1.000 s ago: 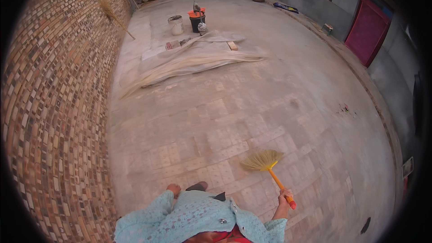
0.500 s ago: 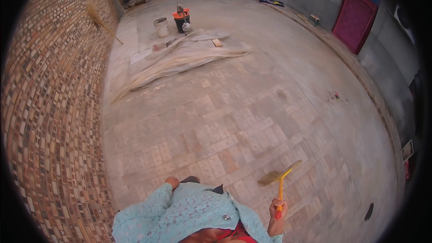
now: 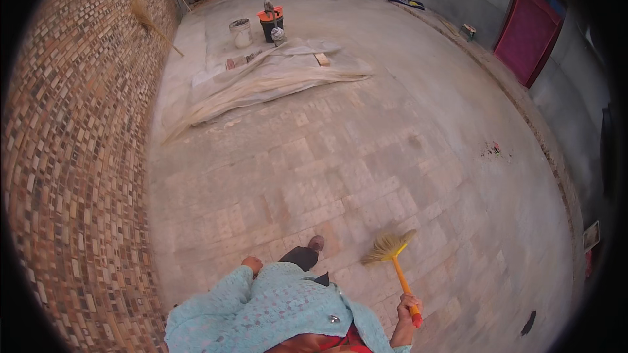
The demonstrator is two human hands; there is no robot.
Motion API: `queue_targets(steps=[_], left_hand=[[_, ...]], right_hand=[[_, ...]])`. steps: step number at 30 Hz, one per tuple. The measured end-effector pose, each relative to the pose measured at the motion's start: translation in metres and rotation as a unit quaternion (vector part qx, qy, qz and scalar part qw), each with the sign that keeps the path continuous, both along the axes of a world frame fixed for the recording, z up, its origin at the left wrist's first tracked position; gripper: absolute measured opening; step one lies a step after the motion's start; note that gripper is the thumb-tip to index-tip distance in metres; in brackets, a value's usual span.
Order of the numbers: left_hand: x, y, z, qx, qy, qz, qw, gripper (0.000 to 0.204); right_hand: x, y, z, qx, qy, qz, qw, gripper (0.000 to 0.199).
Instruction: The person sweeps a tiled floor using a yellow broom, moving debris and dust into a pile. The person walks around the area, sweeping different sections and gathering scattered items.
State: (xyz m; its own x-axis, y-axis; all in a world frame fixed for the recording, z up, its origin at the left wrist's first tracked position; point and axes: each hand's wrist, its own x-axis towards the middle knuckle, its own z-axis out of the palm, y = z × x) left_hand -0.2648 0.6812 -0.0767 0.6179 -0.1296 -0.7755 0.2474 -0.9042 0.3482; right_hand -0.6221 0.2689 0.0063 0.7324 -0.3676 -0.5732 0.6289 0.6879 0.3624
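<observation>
My right hand (image 3: 409,304) is wrapped round the orange handle of a small broom (image 3: 401,274), near its red end. The broom's fan of yellowish bristles (image 3: 384,246) points away from me over the brick paving, and I cannot tell whether it touches the ground. My left hand (image 3: 252,263) hangs beside my light blue knitted top, near my dark trouser leg, with no object visible at it; its fingers are too small and turned away to make out. One shoe (image 3: 316,243) shows ahead of me on the paving.
Ahead lies a crumpled plastic sheet (image 3: 275,91) with a brick (image 3: 322,59) on it. Behind stand a whitish bucket (image 3: 241,34) and a black bucket (image 3: 269,30) with an orange rim. A long broom (image 3: 154,23) leans on the left brick wall (image 3: 85,150). Small debris (image 3: 496,150) lies to the right.
My right hand has shifted slightly right and down. The broom's bristles have swung left and spread into view. My leg and shoe have come forward into view.
</observation>
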Motion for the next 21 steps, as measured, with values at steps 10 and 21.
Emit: queue_targets(steps=[10,21], left_hand=[[0.061,-0.097,-0.092,-0.078,-0.064,-0.254,0.962,0.024],[0.117,-0.173,-0.031,-0.06,0.106,0.013,0.992,0.025]], right_hand=[[0.122,-0.024,0.086,-0.177,0.207,0.179,0.946,0.008],[0.224,-0.046,0.061,-0.061,-0.036,0.16,0.984,0.022]])
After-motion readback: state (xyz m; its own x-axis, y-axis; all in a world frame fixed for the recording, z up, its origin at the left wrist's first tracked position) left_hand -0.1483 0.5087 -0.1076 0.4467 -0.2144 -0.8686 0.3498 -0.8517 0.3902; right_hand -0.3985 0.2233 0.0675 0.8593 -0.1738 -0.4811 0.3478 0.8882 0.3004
